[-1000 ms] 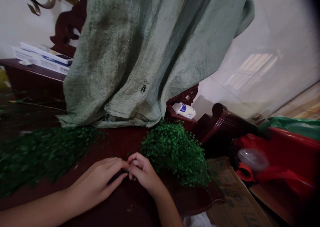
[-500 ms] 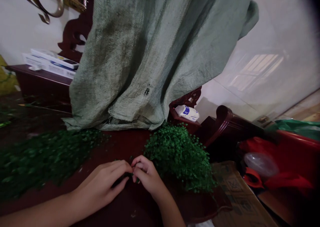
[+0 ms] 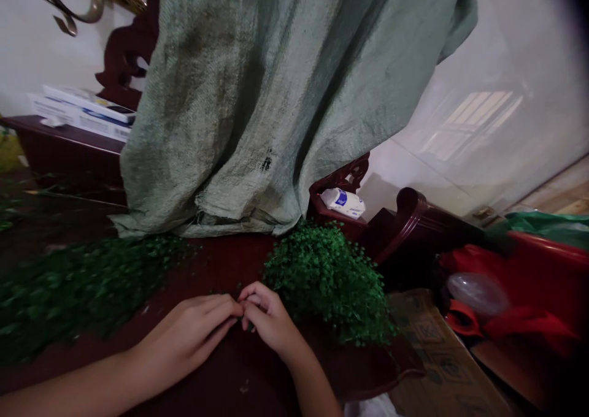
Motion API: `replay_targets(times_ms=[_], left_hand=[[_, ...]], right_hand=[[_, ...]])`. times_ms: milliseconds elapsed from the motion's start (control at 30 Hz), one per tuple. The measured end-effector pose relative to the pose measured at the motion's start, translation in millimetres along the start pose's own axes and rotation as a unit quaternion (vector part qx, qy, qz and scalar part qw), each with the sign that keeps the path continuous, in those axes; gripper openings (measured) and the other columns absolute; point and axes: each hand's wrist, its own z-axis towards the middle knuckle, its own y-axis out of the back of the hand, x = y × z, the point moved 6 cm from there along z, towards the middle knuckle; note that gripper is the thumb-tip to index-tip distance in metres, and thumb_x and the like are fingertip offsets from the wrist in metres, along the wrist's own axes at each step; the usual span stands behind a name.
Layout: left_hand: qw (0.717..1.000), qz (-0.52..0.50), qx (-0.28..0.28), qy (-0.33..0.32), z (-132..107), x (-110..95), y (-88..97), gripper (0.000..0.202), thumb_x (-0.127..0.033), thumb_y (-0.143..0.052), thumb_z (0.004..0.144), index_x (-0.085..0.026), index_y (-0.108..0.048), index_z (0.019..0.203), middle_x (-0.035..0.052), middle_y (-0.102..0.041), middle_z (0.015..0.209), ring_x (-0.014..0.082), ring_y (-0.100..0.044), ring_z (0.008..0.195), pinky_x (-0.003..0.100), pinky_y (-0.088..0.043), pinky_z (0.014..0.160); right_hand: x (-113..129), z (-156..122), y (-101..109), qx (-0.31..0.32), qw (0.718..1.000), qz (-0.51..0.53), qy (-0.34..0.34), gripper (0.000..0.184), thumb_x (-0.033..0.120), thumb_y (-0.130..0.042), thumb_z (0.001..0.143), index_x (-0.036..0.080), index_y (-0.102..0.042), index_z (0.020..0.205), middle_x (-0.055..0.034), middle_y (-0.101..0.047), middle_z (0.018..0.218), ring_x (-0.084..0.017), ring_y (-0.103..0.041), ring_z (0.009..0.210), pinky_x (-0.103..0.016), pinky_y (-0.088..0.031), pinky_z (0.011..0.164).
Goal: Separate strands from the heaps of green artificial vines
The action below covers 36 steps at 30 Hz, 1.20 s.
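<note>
My left hand reaches in from the lower left, its fingers pressed together and their tips meeting those of my right hand. My right hand is curled in a pinch over the dark red table. A small green bit of plant shows at the fingertips; the fingers mostly hide it. Close to the right hand lies a heaped bunch of small-leaved greens. A wider pile of greens spreads over the table to the left.
A grey-green woven sack hangs down behind the table. Beyond the right-hand pile are a tissue pack and a dark wooden armrest. Cardboard and red plastic bags are at the right. White boxes sit on a ledge at left.
The fingers of my left hand have closed together, narrowing the gap under them. Both hands stay joined at the fingertips. The view has shifted slightly.
</note>
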Motion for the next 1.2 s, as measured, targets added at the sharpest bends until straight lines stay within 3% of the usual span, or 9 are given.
replay_targets(times_ms=[333, 567, 933, 1200], left_hand=[[0.987, -0.112, -0.010, 0.113, 1.2, 9.4, -0.8, 0.014, -0.027, -0.042, 0.095, -0.023, -0.055, 0.090, -0.0023, -0.064, 0.081, 0.0130, -0.060, 0.071, 0.022, -0.046, 0.066], [0.982, -0.126, -0.008, 0.138, 3.7, 12.2, 0.4, 0.011, -0.026, -0.043, 0.093, -0.023, -0.053, 0.089, -0.0028, -0.064, 0.079, 0.0127, -0.059, 0.066, 0.021, -0.043, 0.059], [0.998, -0.010, -0.053, 0.030, 1.9, 0.0, 9.3, 0.013, -0.017, -0.043, 0.092, -0.023, -0.054, 0.094, 0.0028, -0.061, 0.095, 0.0144, -0.062, 0.082, 0.024, -0.048, 0.072], [0.998, 0.030, -0.061, -0.011, 2.1, -2.8, 11.1, 0.017, -0.015, -0.046, 0.093, -0.022, -0.061, 0.089, 0.0017, -0.066, 0.091, 0.0153, -0.062, 0.084, 0.027, -0.047, 0.076]], right_hand=[[5.9, -6.0, -2.4, 0.050, 0.997, 0.062, 0.014, 0.019, 0.019, -0.050, 0.067, 0.018, -0.055, 0.086, 0.0034, -0.057, 0.061, -0.011, -0.051, 0.056, -0.023, -0.036, 0.055], [8.8, -6.7, -2.1, 0.019, 1.000, 0.022, 0.008, 0.017, 0.018, -0.052, 0.070, 0.019, -0.053, 0.087, 0.0035, -0.058, 0.062, -0.011, -0.051, 0.057, -0.022, -0.037, 0.054], [1.9, -3.7, -2.1, 0.038, 0.998, 0.043, 0.011, 0.016, 0.021, -0.054, 0.075, 0.019, -0.054, 0.091, 0.0032, -0.059, 0.063, -0.011, -0.054, 0.059, -0.022, -0.037, 0.054], [2.5, -3.4, -3.1, 0.044, 0.998, 0.042, 0.019, 0.016, 0.020, -0.052, 0.074, 0.019, -0.053, 0.090, 0.0041, -0.059, 0.060, -0.010, -0.051, 0.056, -0.022, -0.037, 0.054]])
